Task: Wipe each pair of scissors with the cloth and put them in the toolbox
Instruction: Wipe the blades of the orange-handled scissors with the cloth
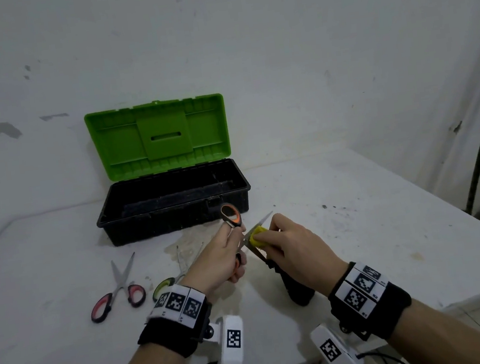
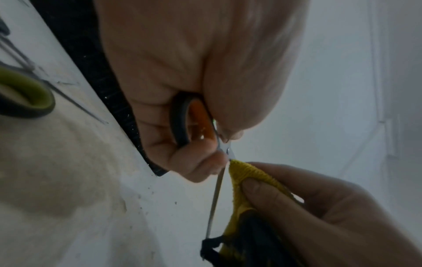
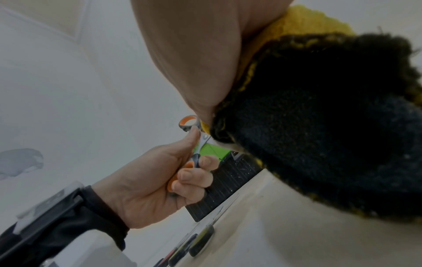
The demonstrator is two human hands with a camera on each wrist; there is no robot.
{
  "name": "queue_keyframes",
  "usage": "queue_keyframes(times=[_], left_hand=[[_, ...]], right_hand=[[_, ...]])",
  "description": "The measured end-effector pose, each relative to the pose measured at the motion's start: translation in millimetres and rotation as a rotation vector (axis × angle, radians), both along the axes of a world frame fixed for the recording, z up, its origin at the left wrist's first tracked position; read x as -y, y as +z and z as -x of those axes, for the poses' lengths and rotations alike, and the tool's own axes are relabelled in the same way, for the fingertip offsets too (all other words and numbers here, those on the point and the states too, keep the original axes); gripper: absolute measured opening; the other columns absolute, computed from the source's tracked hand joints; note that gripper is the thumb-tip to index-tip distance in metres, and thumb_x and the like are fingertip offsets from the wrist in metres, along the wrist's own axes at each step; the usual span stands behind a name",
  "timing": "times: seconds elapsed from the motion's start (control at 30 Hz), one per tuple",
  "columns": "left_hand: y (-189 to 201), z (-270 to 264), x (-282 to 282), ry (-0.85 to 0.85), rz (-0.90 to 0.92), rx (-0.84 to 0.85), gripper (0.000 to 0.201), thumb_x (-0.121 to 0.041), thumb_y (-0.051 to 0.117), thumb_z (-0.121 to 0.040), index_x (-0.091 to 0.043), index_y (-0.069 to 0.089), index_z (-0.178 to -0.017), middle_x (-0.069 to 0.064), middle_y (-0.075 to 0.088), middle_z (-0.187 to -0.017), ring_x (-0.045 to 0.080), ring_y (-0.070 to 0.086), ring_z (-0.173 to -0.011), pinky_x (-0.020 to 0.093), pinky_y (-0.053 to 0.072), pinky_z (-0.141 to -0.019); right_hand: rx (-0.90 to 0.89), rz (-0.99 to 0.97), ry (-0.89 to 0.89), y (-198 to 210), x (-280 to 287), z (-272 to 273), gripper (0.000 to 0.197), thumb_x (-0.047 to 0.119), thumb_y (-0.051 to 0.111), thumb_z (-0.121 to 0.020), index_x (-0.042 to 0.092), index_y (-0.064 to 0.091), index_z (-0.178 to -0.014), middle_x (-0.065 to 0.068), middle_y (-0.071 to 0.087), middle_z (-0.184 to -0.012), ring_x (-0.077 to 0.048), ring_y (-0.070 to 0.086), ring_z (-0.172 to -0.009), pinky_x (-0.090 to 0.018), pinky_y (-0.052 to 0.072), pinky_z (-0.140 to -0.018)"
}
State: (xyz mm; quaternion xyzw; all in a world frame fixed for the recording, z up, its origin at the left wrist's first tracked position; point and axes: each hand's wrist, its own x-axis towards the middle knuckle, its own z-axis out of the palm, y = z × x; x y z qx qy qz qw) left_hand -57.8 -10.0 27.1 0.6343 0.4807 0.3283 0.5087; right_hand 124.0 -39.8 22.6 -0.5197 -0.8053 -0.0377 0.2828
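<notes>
My left hand [image 1: 226,256] grips the orange-handled scissors [image 1: 232,214] by a handle loop, held above the table with the blades spread. My right hand [image 1: 285,242] pinches the yellow-and-black cloth [image 1: 257,235] around one blade near the pivot; the cloth's black end hangs down to the table. In the left wrist view the yellow cloth [image 2: 246,175] wraps the blade just below the pivot of the scissors [image 2: 194,122]. The right wrist view shows the cloth [image 3: 319,126] close up and the left hand [image 3: 160,180] on the orange handle. The toolbox [image 1: 171,202] stands open behind, green lid up.
Red-handled scissors [image 1: 116,293] lie on the white table [image 1: 359,227] at the left. Green-handled scissors [image 1: 169,281] lie beside them, partly hidden by my left wrist. A stained patch marks the table in front of the toolbox. The table's right edge runs near a dark pole.
</notes>
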Motion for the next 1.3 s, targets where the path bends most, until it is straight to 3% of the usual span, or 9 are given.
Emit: queue_keyframes(times=[0.2, 0.3, 0.43, 0.57, 0.77, 0.97, 1.07, 1.13, 1.3], left_hand=[[2.7, -2.7, -7.4, 0.14, 0.007, 0.263, 0.016, -0.024, 0.036, -0.108, -0.011, 0.045, -0.11, 0.006, 0.061, -0.068, 0.012, 0.047, -0.052, 0.024, 0.036, -0.048], [-3.4, 3.2, -10.0, 0.127, -0.08, 0.183, 0.013, -0.012, 0.048, -0.102, -0.008, 0.047, -0.114, 0.0, 0.068, -0.076, 0.011, 0.052, -0.063, 0.023, 0.043, -0.056], [-7.5, 12.1, -9.7, 0.089, -0.154, 0.073, 0.022, -0.017, 0.068, -0.093, -0.009, 0.051, -0.105, 0.001, 0.078, -0.093, 0.012, 0.064, -0.079, 0.027, 0.05, -0.073], [-11.2, 15.9, -13.3, 0.12, -0.188, 0.007, 0.029, -0.016, 0.08, -0.083, -0.007, 0.056, -0.097, 0.003, 0.078, -0.091, 0.01, 0.072, -0.088, 0.026, 0.053, -0.079], [-11.3, 15.5, -15.2, 0.165, -0.274, -0.014, 0.018, -0.009, 0.077, -0.084, -0.002, 0.061, -0.087, 0.004, 0.072, -0.07, 0.004, 0.064, -0.06, 0.013, 0.046, -0.059], [-9.8, 14.4, -12.2, -0.019, -0.21, -0.065, 0.008, -0.007, 0.057, -0.098, -0.013, 0.06, -0.102, 0.0, 0.073, -0.089, 0.009, 0.064, -0.073, 0.03, 0.053, -0.072], [-12.4, 14.8, -11.3, 0.043, -0.143, -0.012, 0.025, -0.018, 0.071, -0.091, -0.015, 0.052, -0.107, 0.008, 0.076, -0.089, 0.017, 0.07, -0.074, 0.034, 0.058, -0.073], [-14.1, 14.0, -11.7, 0.09, -0.102, 0.051, 0.026, -0.018, 0.077, -0.087, -0.012, 0.059, -0.104, 0.009, 0.076, -0.085, 0.02, 0.07, -0.072, 0.037, 0.058, -0.076], [-17.0, 12.0, -12.4, 0.031, -0.091, 0.055, 0.006, -0.013, 0.071, -0.092, -0.007, 0.07, -0.095, 0.002, 0.069, -0.075, 0.012, 0.06, -0.059, 0.023, 0.049, -0.058]], right_hand=[[-0.282, -0.07, -0.014, -5.4, -3.6, -6.1, 0.019, 0.032, 0.049, -0.101, 0.02, 0.062, -0.107, 0.003, 0.041, -0.088, -0.023, 0.061, -0.064, -0.04, 0.051, -0.054], [-0.337, -0.092, -0.041, -3.7, -4.3, -11.1, 0.021, 0.033, 0.049, -0.101, 0.018, 0.063, -0.106, 0.002, 0.042, -0.087, -0.022, 0.062, -0.063, -0.04, 0.051, -0.055], [-0.33, -0.079, -0.053, -2.1, -3.6, -15.5, 0.019, 0.03, 0.052, -0.1, 0.019, 0.065, -0.108, 0.003, 0.044, -0.088, -0.02, 0.062, -0.064, -0.039, 0.051, -0.057], [-0.276, -0.079, -0.044, -1.9, 0.7, -13.8, 0.018, 0.022, 0.059, -0.095, 0.019, 0.069, -0.11, 0.005, 0.045, -0.086, -0.015, 0.052, -0.065, -0.031, 0.049, -0.058], [-0.231, 0.001, 0.016, -8.2, 4.9, -11.3, 0.02, 0.024, 0.061, -0.095, 0.023, 0.069, -0.113, 0.006, 0.044, -0.086, -0.014, 0.053, -0.066, -0.033, 0.049, -0.059], [-0.214, 0.016, 0.007, -10.3, 5.3, -10.5, 0.019, 0.024, 0.061, -0.094, 0.022, 0.069, -0.111, 0.006, 0.045, -0.085, -0.015, 0.051, -0.067, -0.036, 0.05, -0.059], [-0.196, 0.034, 0.019, -12.9, 7.7, -11.0, 0.017, 0.027, 0.061, -0.094, 0.022, 0.07, -0.107, 0.005, 0.046, -0.084, -0.015, 0.051, -0.066, -0.037, 0.05, -0.058], [-0.194, 0.046, 0.024, -13.8, 9.3, -9.9, 0.017, 0.028, 0.061, -0.094, 0.022, 0.07, -0.108, 0.005, 0.046, -0.084, -0.014, 0.051, -0.066, -0.035, 0.05, -0.059], [-0.233, -0.022, -0.012, -11.1, 10.1, -10.7, 0.014, 0.025, 0.064, -0.094, 0.019, 0.07, -0.105, 0.006, 0.044, -0.082, -0.012, 0.048, -0.064, -0.031, 0.048, -0.057]])
